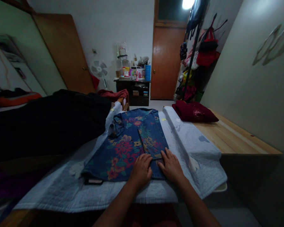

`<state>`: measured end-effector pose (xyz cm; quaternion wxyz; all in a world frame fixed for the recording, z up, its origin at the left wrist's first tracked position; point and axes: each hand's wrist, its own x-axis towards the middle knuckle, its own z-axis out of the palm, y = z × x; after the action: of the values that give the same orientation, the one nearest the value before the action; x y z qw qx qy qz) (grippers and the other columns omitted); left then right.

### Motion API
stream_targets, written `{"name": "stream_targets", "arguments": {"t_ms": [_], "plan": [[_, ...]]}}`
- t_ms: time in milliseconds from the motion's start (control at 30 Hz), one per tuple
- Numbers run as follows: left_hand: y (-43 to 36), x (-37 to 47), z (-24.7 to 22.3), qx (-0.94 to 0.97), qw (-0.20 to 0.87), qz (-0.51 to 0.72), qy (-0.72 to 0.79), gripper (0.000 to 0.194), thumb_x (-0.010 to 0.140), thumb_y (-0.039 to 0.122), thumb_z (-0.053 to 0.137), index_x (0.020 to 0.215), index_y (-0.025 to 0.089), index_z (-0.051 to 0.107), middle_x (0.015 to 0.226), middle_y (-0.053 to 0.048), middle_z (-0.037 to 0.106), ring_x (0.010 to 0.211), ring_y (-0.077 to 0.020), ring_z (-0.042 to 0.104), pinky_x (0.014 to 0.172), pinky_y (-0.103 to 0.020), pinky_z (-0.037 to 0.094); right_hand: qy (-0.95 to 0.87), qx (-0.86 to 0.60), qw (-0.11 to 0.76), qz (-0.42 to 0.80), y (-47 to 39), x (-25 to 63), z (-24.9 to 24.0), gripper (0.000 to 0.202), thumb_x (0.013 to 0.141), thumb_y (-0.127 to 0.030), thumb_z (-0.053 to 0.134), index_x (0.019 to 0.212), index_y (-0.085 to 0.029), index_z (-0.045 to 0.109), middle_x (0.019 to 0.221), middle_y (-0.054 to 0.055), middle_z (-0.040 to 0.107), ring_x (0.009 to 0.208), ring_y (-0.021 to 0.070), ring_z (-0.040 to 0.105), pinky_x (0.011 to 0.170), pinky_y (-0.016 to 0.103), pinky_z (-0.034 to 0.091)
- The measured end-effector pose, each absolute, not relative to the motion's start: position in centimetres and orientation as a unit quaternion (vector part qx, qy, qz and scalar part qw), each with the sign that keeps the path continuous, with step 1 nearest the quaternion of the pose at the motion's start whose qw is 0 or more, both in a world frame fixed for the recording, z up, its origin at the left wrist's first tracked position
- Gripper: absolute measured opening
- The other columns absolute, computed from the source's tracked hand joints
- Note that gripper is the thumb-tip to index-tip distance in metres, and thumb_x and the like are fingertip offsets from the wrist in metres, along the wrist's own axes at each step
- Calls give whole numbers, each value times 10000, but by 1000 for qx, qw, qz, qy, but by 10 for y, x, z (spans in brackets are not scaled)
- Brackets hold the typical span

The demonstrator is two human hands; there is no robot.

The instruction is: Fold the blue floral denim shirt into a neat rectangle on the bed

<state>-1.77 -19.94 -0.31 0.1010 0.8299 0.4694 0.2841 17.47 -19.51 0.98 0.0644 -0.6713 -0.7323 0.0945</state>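
Hands (141,169) palm-down, loosely spread, touching blue floral garment (125,148), pale quilt (61,186) beneath

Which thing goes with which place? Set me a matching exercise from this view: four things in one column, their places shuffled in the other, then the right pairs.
Things
1. Floral garment
2. Dark red bundle
3. White fan
4. Black cloth

Places
A. By the back wall
B. Heaped on the left side
C. Under the left hand and right hand, on the pale quilt
D. On the right, by the bare wooden boards

Right pairs: 1-C, 2-D, 3-A, 4-B
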Motion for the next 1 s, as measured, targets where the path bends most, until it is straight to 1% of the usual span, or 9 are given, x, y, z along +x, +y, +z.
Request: {"name": "stream_targets", "arguments": {"t_ms": [67, 133, 233, 300, 367, 467, 667, 833, 1000], "plan": [[-199, -18, -3, 831, 101, 282, 469, 486, 768, 84, 510, 1240, 173, 588, 1318, -95, 582, 1290, -250, 450, 1128, -483, 358, -727, -679, 58, 87, -194, 176, 12, 698, 913, -539, 434, 1490, -153, 357, 1587, 150, 218, 1448, 306, 228, 1138, 459, 213], [-199, -17, -4, 829, 103, 280, 472, 495, 763, 86, 516, 1244, 177, 586, 1355, -103, 553, 1306, -257, 441, 1128, -490, 354, -722, -685, 53, 75, -191, 176, 19, 682, 913, -566, 427, 1456, -153, 415, 1557, 160, 300, 1416, 340, 288, 1115, 491, 239], [-199, -17, -5, 822, 104, 278, 486, 498, 755, 92, 529, 1240, 192, 588, 1441, -117, 467, 1324, -272, 431, 1113, -500, 366, -725, -685, 52, 47, -179, 175, 33, 571, 937, -576, 376, 1244, -162, 623, 1390, 174, 528, 1334, 350, 403, 1080, 505, 273], [-199, -17, -6, 818, 102, 278, 492, 499, 756, 91, 531, 1239, 206, 588, 1446, -112, 463, 1324, -274, 433, 1109, -509, 365, -731, -680, 61, 28, -166, 170, 41, 513, 961, -522, 356, 1109, -153, 681, 1256, 191, 614, 1279, 327, 460, 1067, 484, 287], [-200, -17, -6, 820, 101, 277, 491, 497, 761, 87, 525, 1239, 208, 589, 1408, -104, 505, 1319, -270, 436, 1117, -508, 357, -735, -672, 81, 24, -153, 163, 42, 449, 969, -427, 377, 1147, -122, 654, 1279, 196, 599, 1258, 294, 484, 1062, 437, 307], [-199, -17, -6, 823, 98, 273, 488, 495, 766, 89, 519, 1246, 188, 591, 1390, -108, 523, 1319, -269, 431, 1125, -492, 356, -748, -652, 118, 25, -137, 151, 31, 457, 954, -346, 416, 1324, -103, 532, 1457, 170, 457, 1345, 270, 400, 1096, 402, 279], [-198, -17, -7, 825, 95, 276, 484, 504, 767, 84, 512, 1260, 170, 582, 1383, -118, 529, 1305, -265, 445, 1116, -490, 373, -750, -648, 134, 22, -135, 145, 4, 502, 955, -370, 422, 1399, -138, 469, 1504, 130, 409, 1407, 284, 312, 1132, 457, 224], [-198, -17, -6, 825, 92, 276, 485, 498, 779, 91, 507, 1265, 174, 576, 1375, -111, 537, 1303, -264, 449, 1115, -498, 376, -755, -645, 115, 37, -140, 151, 5, 524, 962, -390, 409, 1428, -154, 443, 1518, 126, 389, 1417, 278, 295, 1127, 452, 247], [-198, -17, -5, 822, 100, 282, 484, 494, 780, 94, 509, 1260, 183, 582, 1374, -109, 542, 1304, -264, 453, 1116, -497, 376, -771, -628, 93, 54, -151, 162, 3, 570, 961, -441, 419, 1454, -155, 418, 1552, 128, 324, 1428, 305, 274, 1134, 452, 246]]}}
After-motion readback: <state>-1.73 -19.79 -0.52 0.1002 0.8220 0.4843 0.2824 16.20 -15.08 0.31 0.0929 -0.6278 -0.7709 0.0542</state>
